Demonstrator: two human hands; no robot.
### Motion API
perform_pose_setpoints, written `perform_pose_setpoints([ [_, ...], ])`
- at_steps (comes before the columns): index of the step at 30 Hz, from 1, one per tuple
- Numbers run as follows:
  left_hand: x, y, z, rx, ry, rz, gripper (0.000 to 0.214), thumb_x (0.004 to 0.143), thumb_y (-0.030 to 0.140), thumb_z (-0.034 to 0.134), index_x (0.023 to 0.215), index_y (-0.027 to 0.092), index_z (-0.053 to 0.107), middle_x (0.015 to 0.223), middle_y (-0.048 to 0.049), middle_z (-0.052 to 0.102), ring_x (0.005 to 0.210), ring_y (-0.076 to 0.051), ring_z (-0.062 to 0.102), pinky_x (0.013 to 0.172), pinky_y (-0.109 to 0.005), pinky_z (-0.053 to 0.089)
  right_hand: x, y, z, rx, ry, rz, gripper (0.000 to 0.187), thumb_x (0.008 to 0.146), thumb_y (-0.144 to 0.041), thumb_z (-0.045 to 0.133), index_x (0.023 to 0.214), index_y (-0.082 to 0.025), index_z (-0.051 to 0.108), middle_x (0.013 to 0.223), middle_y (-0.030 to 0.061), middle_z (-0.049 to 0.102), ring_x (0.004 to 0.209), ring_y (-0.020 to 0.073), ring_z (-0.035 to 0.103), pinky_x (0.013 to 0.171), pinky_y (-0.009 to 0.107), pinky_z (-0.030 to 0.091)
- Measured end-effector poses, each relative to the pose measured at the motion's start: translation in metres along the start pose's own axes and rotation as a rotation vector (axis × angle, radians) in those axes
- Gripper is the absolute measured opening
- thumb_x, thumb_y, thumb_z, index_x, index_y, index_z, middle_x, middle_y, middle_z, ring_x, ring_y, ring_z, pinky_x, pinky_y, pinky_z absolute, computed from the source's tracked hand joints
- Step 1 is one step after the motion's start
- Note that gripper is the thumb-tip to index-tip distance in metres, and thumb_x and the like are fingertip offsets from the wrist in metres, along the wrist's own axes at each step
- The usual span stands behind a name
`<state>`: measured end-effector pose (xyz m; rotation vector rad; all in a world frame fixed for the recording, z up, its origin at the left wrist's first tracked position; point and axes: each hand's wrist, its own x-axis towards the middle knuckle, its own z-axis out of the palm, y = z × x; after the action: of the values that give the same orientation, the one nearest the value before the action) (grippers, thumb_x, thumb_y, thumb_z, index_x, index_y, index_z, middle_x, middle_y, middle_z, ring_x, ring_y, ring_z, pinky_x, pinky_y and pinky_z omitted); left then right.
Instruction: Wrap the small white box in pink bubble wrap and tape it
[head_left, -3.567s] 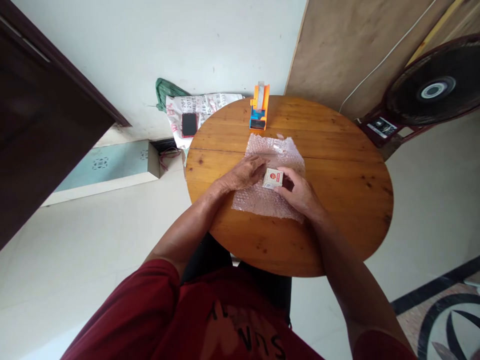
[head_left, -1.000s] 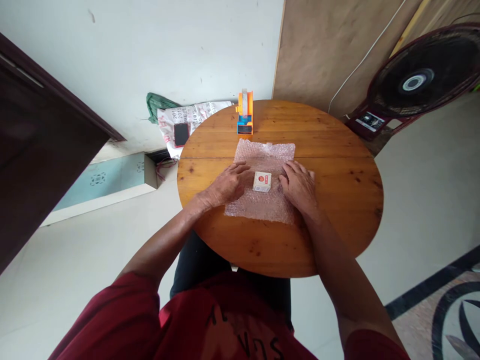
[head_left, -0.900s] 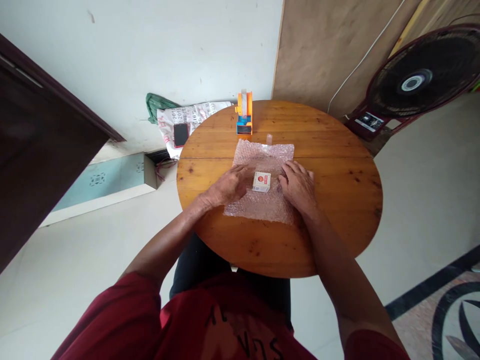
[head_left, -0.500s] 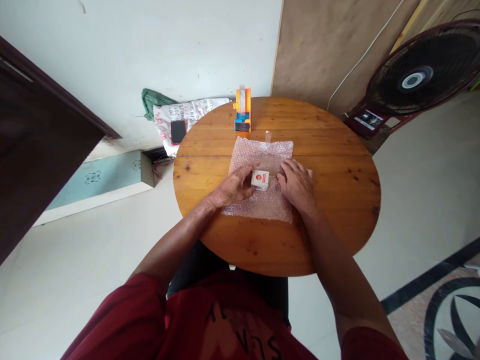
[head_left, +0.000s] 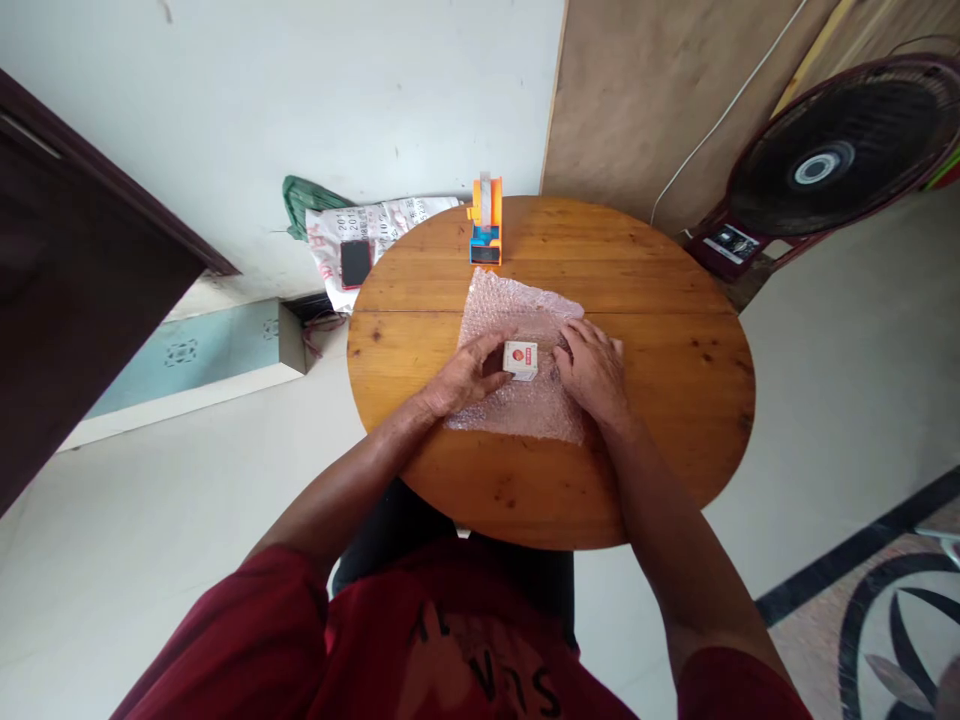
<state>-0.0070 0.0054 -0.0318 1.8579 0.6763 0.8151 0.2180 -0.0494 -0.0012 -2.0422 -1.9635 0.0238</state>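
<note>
A small white box with a red and orange print sits on a sheet of bubble wrap in the middle of the round wooden table. My left hand curves round the box's left side, thumb nearer me and fingers on the far side. At the wrap's right edge, my right hand has bent fingers closed on the sheet; its fingertips are partly hidden. The wrap's far right corner is folded inward and looks raised.
Beyond the wrap stands an orange and blue tape dispenser. A dark phone lies on a printed white sack left of the table. A fan stands at the right.
The wrap's far right corner has come toward me and folded over, and the clear strip at its far edge no longer shows. Both hands have hardly moved.
</note>
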Motion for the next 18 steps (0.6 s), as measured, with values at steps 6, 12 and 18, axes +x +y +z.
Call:
perform_pose_setpoints([
  [6, -0.0002, -0.0006, 0.0013, -0.07, 0.008, -0.002, 0.069, 0.08, 0.022, 0.071, 0.146, 0.017, 0.051, 0.133, -0.0146, 0.064, 0.129, -0.029, 0.057, 0.117, -0.048, 0.04, 0.0, 0.0003, 0.0005, 0.005, 0.005, -0.005, 0.043, 0.097, -0.029, 0.045, 0.134, -0.016, 0.061, 0.15, 0.0135, 0.056, 0.138, 0.0336, 0.048, 0.108, 0.052, 0.035],
  [12, 0.001, -0.0011, 0.0026, -0.1, 0.006, -0.017, 0.064, 0.08, 0.025, 0.07, 0.141, 0.013, 0.053, 0.131, -0.0156, 0.065, 0.121, -0.026, 0.063, 0.111, -0.043, 0.047, 0.0, 0.0025, 0.0035, 0.003, 0.017, -0.014, 0.044, 0.097, -0.03, 0.044, 0.135, -0.017, 0.06, 0.148, 0.0141, 0.057, 0.138, 0.0335, 0.047, 0.108, 0.052, 0.035],
  [18, 0.0018, -0.0014, 0.0042, -0.119, -0.004, 0.002, 0.056, 0.082, 0.029, 0.072, 0.134, 0.013, 0.056, 0.126, -0.0158, 0.066, 0.116, -0.024, 0.066, 0.106, -0.041, 0.051, -0.0003, 0.0025, 0.004, 0.014, 0.025, -0.012, 0.044, 0.096, -0.03, 0.044, 0.134, -0.015, 0.061, 0.149, 0.0139, 0.056, 0.138, 0.0341, 0.048, 0.108, 0.053, 0.035],
])
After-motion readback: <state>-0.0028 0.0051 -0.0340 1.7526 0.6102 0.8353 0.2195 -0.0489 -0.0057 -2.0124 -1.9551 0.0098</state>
